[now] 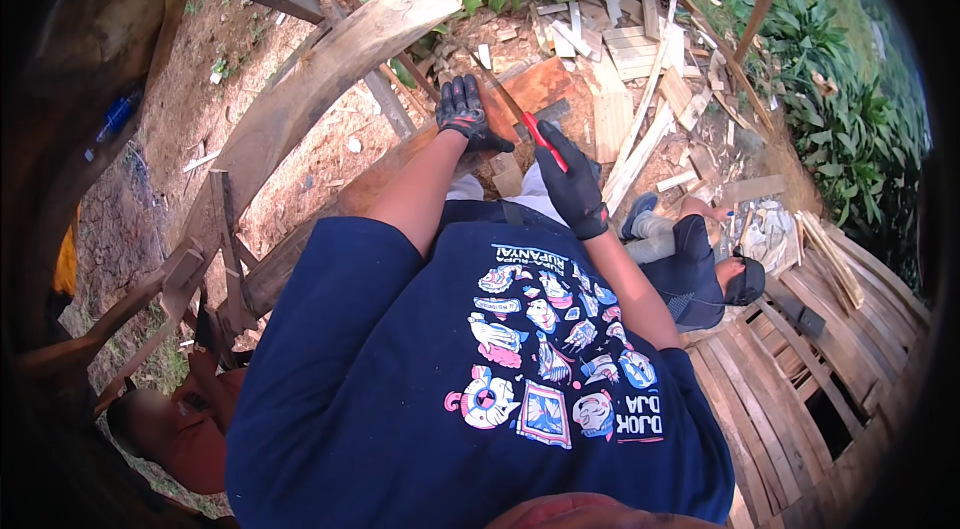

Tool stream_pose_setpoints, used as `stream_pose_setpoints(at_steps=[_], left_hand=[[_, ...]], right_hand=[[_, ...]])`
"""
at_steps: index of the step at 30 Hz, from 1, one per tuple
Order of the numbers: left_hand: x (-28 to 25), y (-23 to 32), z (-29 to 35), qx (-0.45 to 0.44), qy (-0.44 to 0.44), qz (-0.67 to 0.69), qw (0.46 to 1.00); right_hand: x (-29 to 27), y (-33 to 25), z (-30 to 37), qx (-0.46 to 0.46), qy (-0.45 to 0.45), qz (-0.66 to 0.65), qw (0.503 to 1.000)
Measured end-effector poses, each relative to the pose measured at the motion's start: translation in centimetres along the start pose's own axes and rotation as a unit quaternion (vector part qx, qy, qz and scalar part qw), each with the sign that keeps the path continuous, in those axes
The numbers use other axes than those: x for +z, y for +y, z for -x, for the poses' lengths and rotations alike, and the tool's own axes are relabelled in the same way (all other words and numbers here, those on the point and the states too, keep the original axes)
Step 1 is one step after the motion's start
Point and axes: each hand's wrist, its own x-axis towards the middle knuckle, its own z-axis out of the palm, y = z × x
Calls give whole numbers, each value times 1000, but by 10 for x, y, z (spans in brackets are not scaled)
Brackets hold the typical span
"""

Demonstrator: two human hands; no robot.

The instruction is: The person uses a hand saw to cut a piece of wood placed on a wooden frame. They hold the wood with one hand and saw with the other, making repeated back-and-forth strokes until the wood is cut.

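Observation:
My left hand [465,115], in a dark glove, lies on a reddish-brown board [543,89] with its fingers stretched out. Closed around the red handle of a long, narrow-bladed tool [533,129] is my gloved right hand [572,181]. The blade points up and to the left, over the board and just right of my left hand. Whether the blade has teeth is too small to tell. A dark flat strip [553,112] lies near the handle at the board's right side.
A large curved timber [330,64] rises on the left. Wood offcuts [630,54] litter the ground ahead and right. One person [690,269] sits low at right; another, in red [195,419], is at lower left. A slatted wooden structure [765,399] stands at lower right.

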Motion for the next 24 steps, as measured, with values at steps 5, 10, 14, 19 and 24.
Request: stream_pose_setpoints(at_steps=[5,10,14,19,24], left_hand=[[-8,4,2,-5,-9,-1,1000],[-8,4,4,-18,0,6,1000],[-6,7,2,-27,5,-7,1000],[-11,11,6,-32,12,10,999],[-20,14,10,-50,1,10,999]], right_hand=[[4,5,2,-3,5,-24,1000],[-1,-3,1,24,-2,4,1000],[-3,1,7,5,-10,-11,1000],[6,18,2,-59,13,22,998],[-5,-6,6,-38,4,86,996]])
